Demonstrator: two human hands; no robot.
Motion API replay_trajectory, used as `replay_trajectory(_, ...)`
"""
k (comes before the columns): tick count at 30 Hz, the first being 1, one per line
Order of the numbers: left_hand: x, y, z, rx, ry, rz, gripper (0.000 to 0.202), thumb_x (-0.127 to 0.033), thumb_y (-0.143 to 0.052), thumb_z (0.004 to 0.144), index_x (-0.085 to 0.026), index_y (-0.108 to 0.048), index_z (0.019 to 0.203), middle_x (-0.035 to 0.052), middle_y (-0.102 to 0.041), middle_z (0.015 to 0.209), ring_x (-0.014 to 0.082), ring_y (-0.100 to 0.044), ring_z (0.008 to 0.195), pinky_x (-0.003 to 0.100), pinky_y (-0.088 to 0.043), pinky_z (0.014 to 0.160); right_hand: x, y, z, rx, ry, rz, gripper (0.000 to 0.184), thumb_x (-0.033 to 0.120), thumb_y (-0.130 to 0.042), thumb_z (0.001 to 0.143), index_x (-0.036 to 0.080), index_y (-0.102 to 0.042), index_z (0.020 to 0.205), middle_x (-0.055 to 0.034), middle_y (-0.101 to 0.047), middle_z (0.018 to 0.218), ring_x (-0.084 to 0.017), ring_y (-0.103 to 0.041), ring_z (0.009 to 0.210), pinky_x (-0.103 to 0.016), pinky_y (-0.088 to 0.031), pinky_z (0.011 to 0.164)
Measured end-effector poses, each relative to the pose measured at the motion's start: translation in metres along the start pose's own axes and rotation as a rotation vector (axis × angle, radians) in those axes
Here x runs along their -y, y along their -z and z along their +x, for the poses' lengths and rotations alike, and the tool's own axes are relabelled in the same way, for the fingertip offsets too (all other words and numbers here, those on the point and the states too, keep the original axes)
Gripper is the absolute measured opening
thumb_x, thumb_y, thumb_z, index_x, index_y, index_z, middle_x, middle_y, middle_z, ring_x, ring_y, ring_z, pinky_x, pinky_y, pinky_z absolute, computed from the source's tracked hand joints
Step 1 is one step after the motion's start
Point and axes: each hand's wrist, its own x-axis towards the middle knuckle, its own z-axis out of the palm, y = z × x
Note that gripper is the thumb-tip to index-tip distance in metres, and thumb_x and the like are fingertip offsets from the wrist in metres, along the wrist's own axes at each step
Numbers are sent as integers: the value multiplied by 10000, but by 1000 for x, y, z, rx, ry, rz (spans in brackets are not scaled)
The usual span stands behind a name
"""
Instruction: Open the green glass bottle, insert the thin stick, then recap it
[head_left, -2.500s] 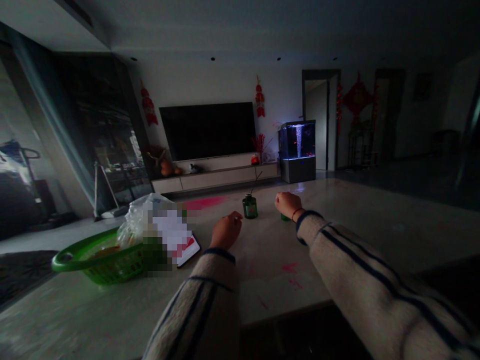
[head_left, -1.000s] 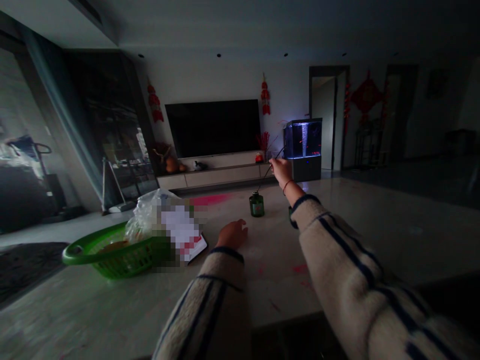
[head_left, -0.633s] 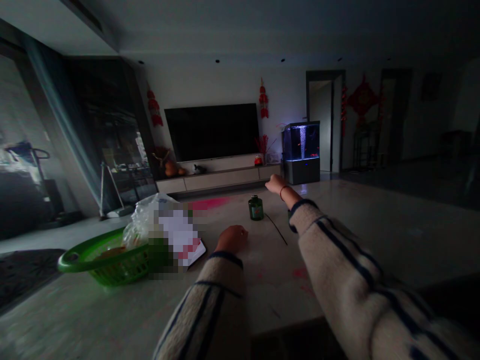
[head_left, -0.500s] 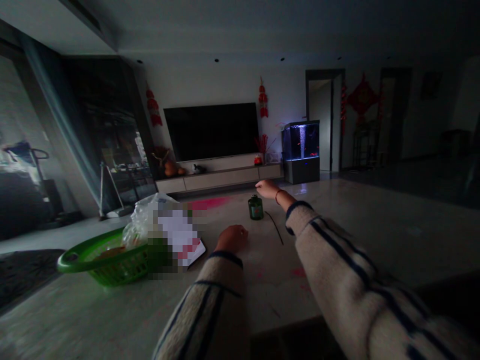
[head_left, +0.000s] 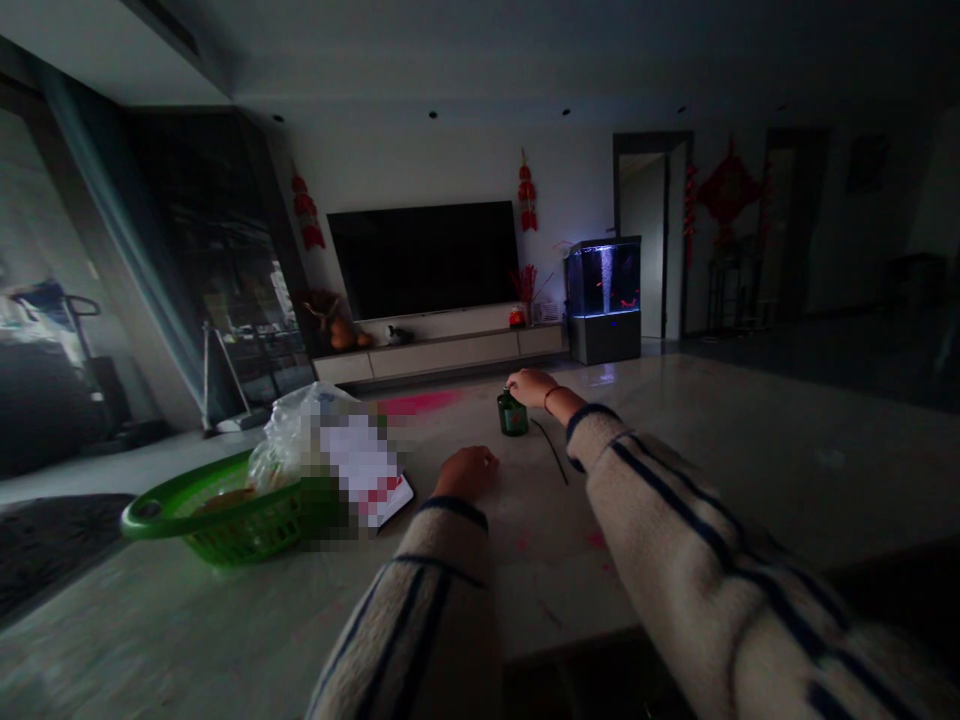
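Observation:
A small dark green bottle [head_left: 511, 417] stands on the pale stone table [head_left: 675, 440]. My right hand [head_left: 530, 386] reaches over it, fingers curled round the bottle's top. A thin dark stick [head_left: 549, 450] lies on the table just right of the bottle. My left hand [head_left: 466, 472] rests on the table nearer to me, fingers curled loosely, and whether it holds anything is hidden. Both arms wear a cream sweater with dark stripes.
A green plastic basket [head_left: 187, 520] with a clear plastic bag [head_left: 292, 430] sits at the left, a white and red packet [head_left: 379, 490] beside it. Red marks [head_left: 420, 403] stain the table. Beyond are a television [head_left: 424, 258] and a lit fish tank [head_left: 604, 285].
My right hand lifted the thin stick out of the green bottle, laid it on the table to the right, then came back down onto the bottle's top. My left hand stayed put.

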Motion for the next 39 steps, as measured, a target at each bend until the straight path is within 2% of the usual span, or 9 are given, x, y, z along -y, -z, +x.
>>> replay_trajectory(6,3,-3,1,-9,-9,-22,298,-266,-383,813,-169,-634,944,90,-662,963,176,-605,882,243,-432,729,6,-4,-2,-116,13,-165,297,204,-369,835,180,-624,984,-109,-607,1036,-200,-540,991,-284,-411,800)
replay_trajectory(11,4,-5,3,-12,-20,-5,283,-236,-402,791,-189,-630,953,78,-662,972,178,-603,893,247,-434,746,9,-7,2,-173,18,-177,255,207,-417,832,152,-644,934,-113,-630,1000,-200,-556,975,-275,-421,803)
replay_trajectory(14,6,-6,4,-8,-22,-9,288,-219,-416,772,-197,-630,963,72,-661,982,182,-601,904,249,-437,750,9,-3,10,-121,-42,-129,246,260,-500,802,131,-652,947,-132,-637,1017,-203,-576,973,-265,-428,809)
replay_trajectory(19,7,-5,4,6,-31,-40,285,-219,-441,754,-194,-631,964,63,-664,978,164,-605,879,229,-436,740,10,14,32,128,-166,-61,384,327,-658,682,108,-653,997,-145,-640,1029,-218,-614,920,-240,-469,747)
replay_trajectory(21,6,-5,3,13,-25,-53,282,-243,-450,752,-194,-631,962,65,-661,981,167,-604,875,231,-440,728,12,21,38,207,-186,-56,394,308,-694,640,92,-665,968,-143,-652,997,-218,-627,871,-242,-482,722)
replay_trajectory(25,4,-4,2,16,-20,-62,282,-271,-465,750,-200,-632,967,62,-660,977,172,-601,882,236,-442,729,16,26,46,339,-234,-54,325,257,-684,651,75,-675,919,-131,-673,920,-201,-634,815,-249,-493,702)
replay_trajectory(34,4,-7,2,2,-14,-43,291,-299,-451,766,-202,-635,970,71,-658,968,186,-598,898,249,-443,733,13,15,63,374,-289,-51,264,221,-694,626,127,-681,872,-80,-683,819,-165,-638,766,-241,-512,682)
replay_trajectory(39,3,-6,0,-7,-21,-54,292,-293,-454,766,-191,-635,971,73,-659,959,181,-602,879,246,-440,727,19,12,60,245,-271,-82,325,182,-699,606,150,-681,930,-88,-682,858,-187,-641,826,-223,-512,683)
